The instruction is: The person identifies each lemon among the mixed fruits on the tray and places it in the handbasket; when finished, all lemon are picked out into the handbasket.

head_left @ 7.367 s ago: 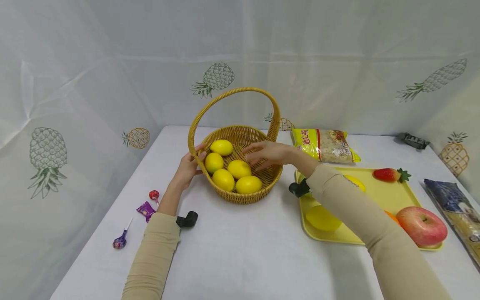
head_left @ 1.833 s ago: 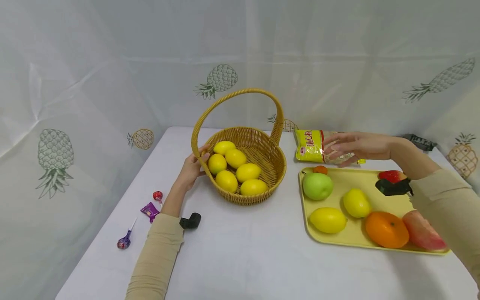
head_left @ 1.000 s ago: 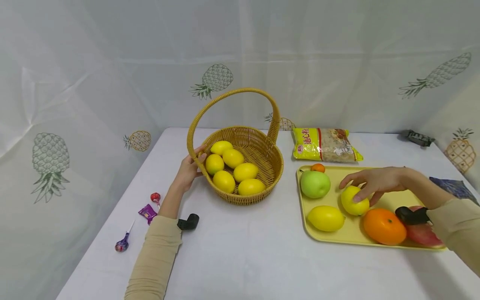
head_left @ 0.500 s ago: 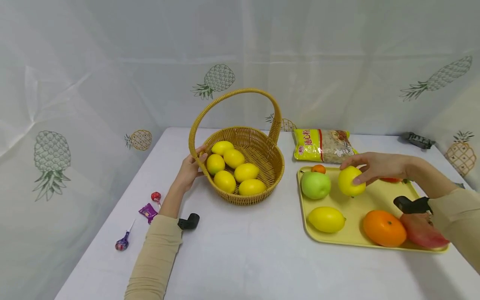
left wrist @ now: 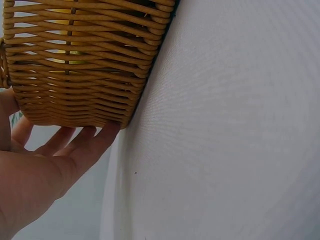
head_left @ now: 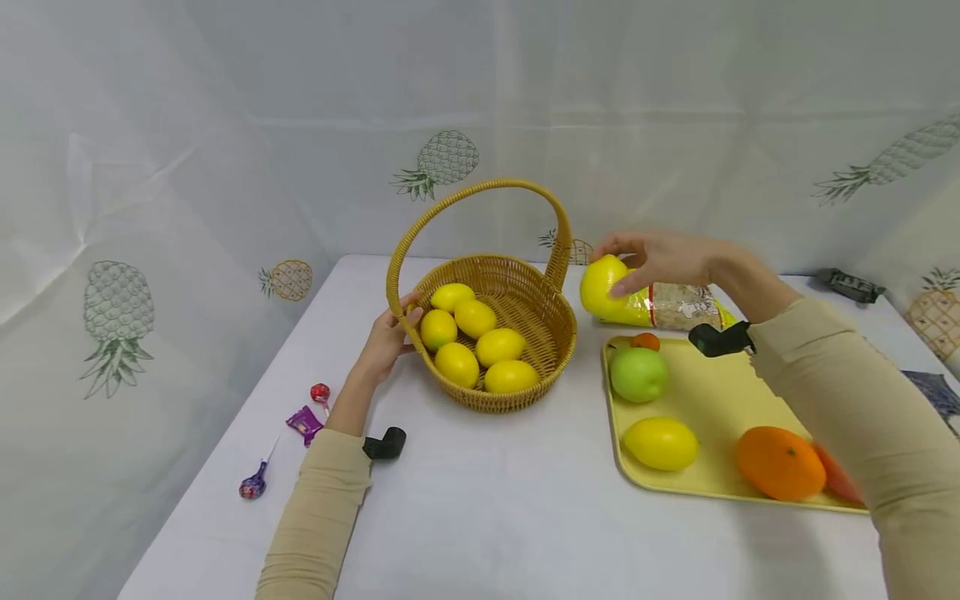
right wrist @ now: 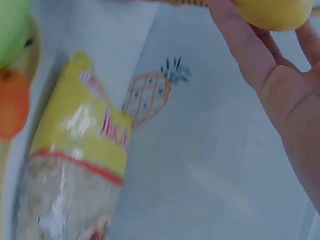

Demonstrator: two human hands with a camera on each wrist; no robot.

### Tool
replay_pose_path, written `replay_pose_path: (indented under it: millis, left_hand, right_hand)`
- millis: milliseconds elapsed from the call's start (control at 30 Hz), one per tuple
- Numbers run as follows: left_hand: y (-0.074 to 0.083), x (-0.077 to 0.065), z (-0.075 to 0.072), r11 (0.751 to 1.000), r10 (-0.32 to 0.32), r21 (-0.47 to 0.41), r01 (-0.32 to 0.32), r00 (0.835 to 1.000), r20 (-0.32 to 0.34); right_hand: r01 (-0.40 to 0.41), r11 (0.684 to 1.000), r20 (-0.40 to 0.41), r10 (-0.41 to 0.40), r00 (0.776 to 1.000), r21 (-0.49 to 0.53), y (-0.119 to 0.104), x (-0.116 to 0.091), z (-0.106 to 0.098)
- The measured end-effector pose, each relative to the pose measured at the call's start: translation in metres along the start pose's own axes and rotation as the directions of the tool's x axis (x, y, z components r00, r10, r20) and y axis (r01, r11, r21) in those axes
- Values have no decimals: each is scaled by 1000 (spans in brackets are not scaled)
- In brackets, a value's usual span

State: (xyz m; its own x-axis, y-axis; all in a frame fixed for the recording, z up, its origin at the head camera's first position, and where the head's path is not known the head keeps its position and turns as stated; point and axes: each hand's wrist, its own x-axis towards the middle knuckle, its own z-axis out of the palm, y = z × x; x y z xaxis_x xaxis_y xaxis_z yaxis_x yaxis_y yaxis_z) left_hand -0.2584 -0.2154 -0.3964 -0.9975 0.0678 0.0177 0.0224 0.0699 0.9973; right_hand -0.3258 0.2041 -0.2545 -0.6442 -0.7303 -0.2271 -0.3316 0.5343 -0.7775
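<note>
My right hand (head_left: 667, 258) pinches a yellow lemon (head_left: 600, 286) between thumb and fingers, raised in front of the pasta bag, right of the basket. In the right wrist view this lemon (right wrist: 275, 12) shows at the top edge, against the palm side of the hand (right wrist: 280, 90). A wicker basket (head_left: 551, 321) with a tall handle stands mid-table, several lemons (head_left: 501, 346) lying inside toward its left. My left hand (head_left: 384, 343) grips the basket's left side; in the left wrist view its fingers (left wrist: 92, 147) spread along the woven wall (left wrist: 85, 90), thumb partly out of frame.
A yellow tray (head_left: 712, 396) holds another lemon (head_left: 660, 443), a green apple (head_left: 637, 373), a small orange fruit (head_left: 645, 341), a large orange (head_left: 780, 463) and a partly hidden red fruit (head_left: 838, 479). Behind lies a pasta bag (head_left: 686, 308). Lollipops (head_left: 253, 483) and a purple candy (head_left: 304, 423) lie left.
My right hand took the lemon from the tray, lifted it and carried it left and away from me toward the basket. The left hand keeps its hold on the basket.
</note>
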Motion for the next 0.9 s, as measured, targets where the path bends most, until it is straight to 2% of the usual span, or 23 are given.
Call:
replay_pose_path:
  millis: [200,333,467,667,900]
  left_hand:
    - [2,0,4,1000,-2,8,2,1000,-2]
    - [2,0,4,1000,2,19,-2,1000,-14]
    - [3,-1,2,1000,4,13,-4,1000,-22]
    - [0,-2,0,1000,-8,8,8,1000,-29]
    - [0,-3,1,1000,1,13,-1,1000,-30]
  right_hand:
    - [96,994,-6,-96,995,54,-16,36,15]
    - [161,986,-45,-159,986,49,-21,50,27]
    - [182,983,-58,-180,982,26,-28,66,39]
    - [154,977,-33,-161,986,-150,-34,98,51]
    - [41,955,-14,-48,999,-294,-33,129,59]
